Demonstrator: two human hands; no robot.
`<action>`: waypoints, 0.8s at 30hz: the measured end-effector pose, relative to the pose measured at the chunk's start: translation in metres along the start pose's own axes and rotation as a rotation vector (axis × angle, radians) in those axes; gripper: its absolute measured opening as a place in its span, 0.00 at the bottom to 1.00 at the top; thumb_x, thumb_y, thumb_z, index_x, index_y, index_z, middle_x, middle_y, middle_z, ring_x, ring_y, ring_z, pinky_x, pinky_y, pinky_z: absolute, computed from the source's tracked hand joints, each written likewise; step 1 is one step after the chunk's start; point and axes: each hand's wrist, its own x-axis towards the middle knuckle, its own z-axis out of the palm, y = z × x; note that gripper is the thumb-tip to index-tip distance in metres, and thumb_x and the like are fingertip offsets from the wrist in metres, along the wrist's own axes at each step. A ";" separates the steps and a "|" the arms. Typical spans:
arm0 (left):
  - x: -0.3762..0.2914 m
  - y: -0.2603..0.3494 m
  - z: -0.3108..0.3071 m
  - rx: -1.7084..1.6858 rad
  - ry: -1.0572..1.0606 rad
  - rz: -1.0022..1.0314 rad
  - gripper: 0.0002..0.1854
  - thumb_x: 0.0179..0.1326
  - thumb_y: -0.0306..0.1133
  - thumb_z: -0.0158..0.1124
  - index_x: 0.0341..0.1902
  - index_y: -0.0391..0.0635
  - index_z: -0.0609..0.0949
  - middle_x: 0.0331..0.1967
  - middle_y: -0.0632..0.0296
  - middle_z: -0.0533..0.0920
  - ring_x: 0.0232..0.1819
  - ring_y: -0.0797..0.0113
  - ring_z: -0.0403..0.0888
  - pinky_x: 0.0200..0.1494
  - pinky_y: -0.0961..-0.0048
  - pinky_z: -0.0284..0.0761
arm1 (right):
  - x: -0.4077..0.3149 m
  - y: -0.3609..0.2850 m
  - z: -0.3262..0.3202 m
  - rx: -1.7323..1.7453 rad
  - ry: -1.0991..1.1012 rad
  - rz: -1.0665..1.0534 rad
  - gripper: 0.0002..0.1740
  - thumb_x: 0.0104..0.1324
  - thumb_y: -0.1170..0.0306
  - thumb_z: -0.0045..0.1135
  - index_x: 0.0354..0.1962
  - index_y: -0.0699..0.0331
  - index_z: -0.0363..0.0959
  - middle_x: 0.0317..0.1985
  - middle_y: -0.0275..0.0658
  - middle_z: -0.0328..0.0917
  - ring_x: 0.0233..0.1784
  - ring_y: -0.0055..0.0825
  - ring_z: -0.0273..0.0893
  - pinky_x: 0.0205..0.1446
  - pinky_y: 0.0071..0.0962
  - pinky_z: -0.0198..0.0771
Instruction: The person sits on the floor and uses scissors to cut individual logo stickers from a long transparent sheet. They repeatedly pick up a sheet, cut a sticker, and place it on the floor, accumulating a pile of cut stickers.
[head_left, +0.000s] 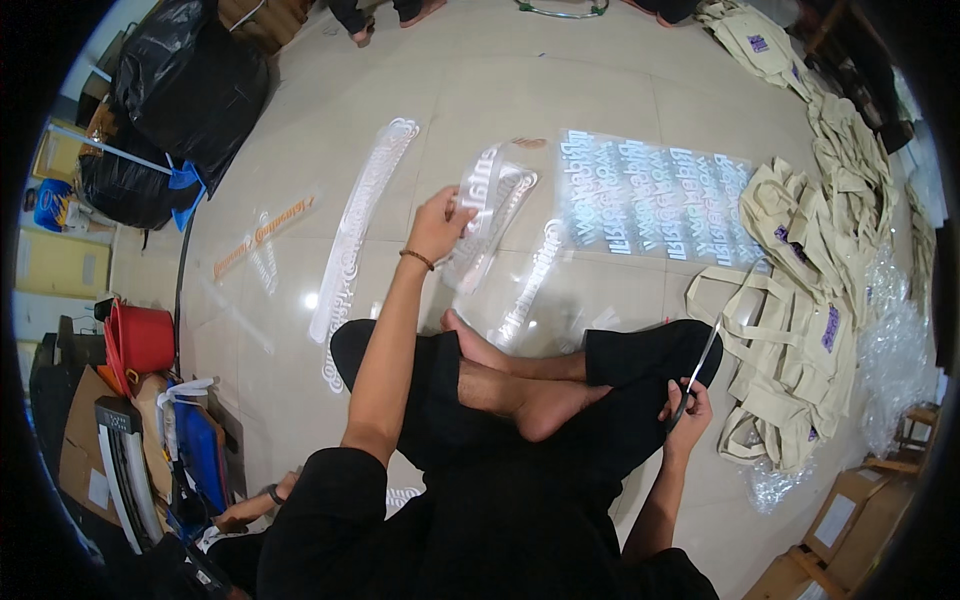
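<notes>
My left hand, with a beaded bracelet at the wrist, holds a clear film strip with white lettering over a small stack of similar strips on the floor. Over my knee, my right hand grips scissors by their dark handles, blades pointing up and away. Long piled lettered strips lie to the left. One single strip lies near my crossed legs. A large transfer film sheet with rows of pale lettering is spread at the right.
Cream cloth tote bags lie heaped along the right, beside crumpled clear plastic. Black plastic bags, a red bucket and a blue dustpan stand left. Another person's hand is at the lower left. Cardboard boxes sit lower right.
</notes>
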 end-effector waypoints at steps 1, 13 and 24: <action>-0.002 -0.018 0.004 0.082 -0.004 -0.034 0.20 0.64 0.26 0.67 0.59 0.35 0.79 0.27 0.59 0.85 0.26 0.75 0.80 0.32 0.74 0.77 | 0.001 0.000 0.002 -0.008 0.009 -0.003 0.16 0.63 0.70 0.72 0.43 0.67 0.75 0.15 0.26 0.68 0.13 0.13 0.64 0.17 0.17 0.57; -0.018 -0.126 0.009 0.346 -0.167 -0.138 0.31 0.63 0.22 0.63 0.72 0.47 0.73 0.41 0.42 0.86 0.39 0.54 0.87 0.45 0.63 0.81 | 0.013 0.005 0.007 -0.011 0.036 0.046 0.14 0.63 0.73 0.72 0.42 0.67 0.75 0.14 0.29 0.71 0.11 0.14 0.65 0.15 0.17 0.58; -0.015 -0.112 0.009 0.715 -0.218 -0.191 0.27 0.62 0.32 0.68 0.64 0.37 0.75 0.50 0.33 0.81 0.53 0.39 0.81 0.57 0.53 0.77 | 0.013 0.004 0.009 -0.008 0.065 0.078 0.14 0.63 0.73 0.72 0.43 0.67 0.75 0.15 0.29 0.72 0.12 0.14 0.66 0.15 0.16 0.59</action>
